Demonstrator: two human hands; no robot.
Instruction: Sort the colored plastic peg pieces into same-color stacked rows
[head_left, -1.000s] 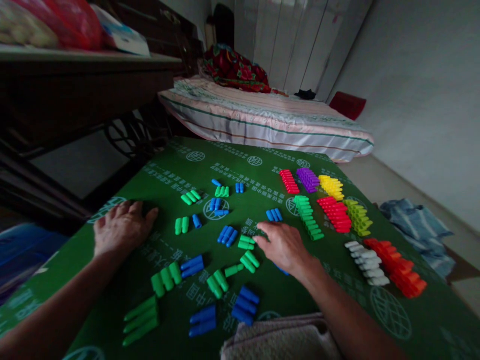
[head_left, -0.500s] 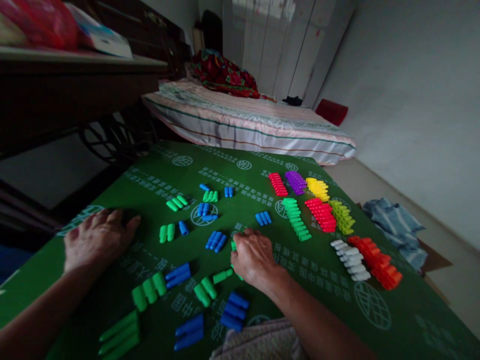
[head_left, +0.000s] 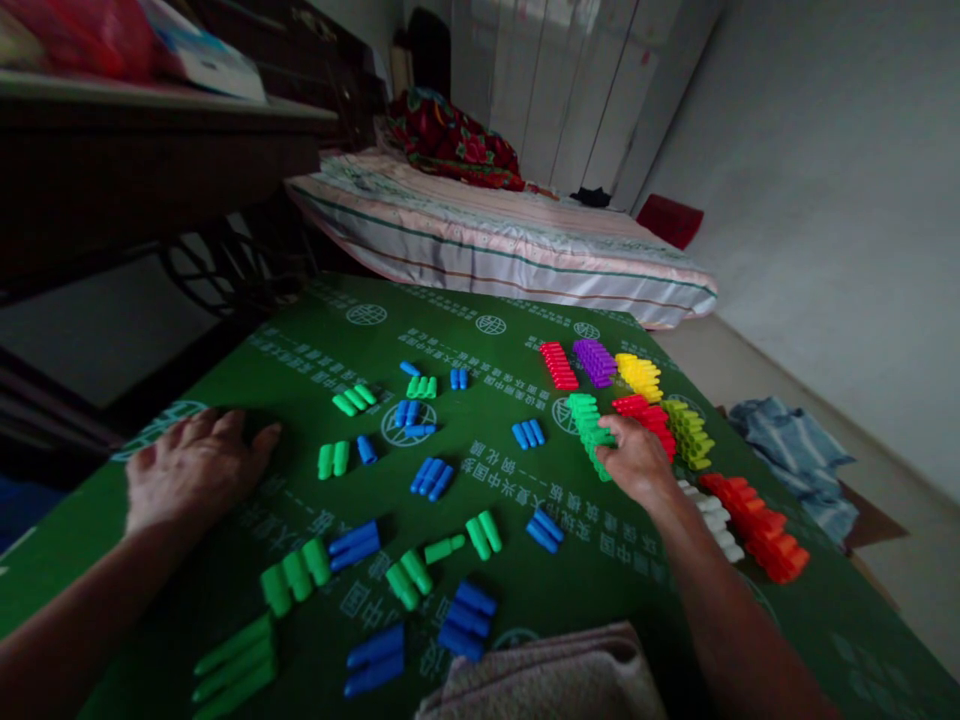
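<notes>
Green bullet-shaped plastic pieces stand joined in a slanting row (head_left: 583, 412) on the right of the green board. My right hand (head_left: 637, 458) is at the near end of this row, thumb and index finger closing on a green piece there; the other fingers are partly hidden. My left hand (head_left: 199, 465) lies flat on the board at the left, fingers spread, holding nothing. Between the hands lie small groups of loose pieces, such as a green pair (head_left: 484, 535), a blue trio (head_left: 431, 478) and a single green piece (head_left: 445, 547).
Beyond the right hand are sorted clusters: red (head_left: 559, 366), purple (head_left: 595, 362), yellow (head_left: 638, 376), lime (head_left: 688, 434), white (head_left: 726, 530) and orange (head_left: 759, 530). A folded grey cloth (head_left: 547, 680) is at the near edge. A bed (head_left: 510, 235) stands behind the board (head_left: 300, 330).
My right hand has moved right and away from me, from the middle of the board to the green row. The green pair and a blue group beneath it are uncovered. My left hand stays put.
</notes>
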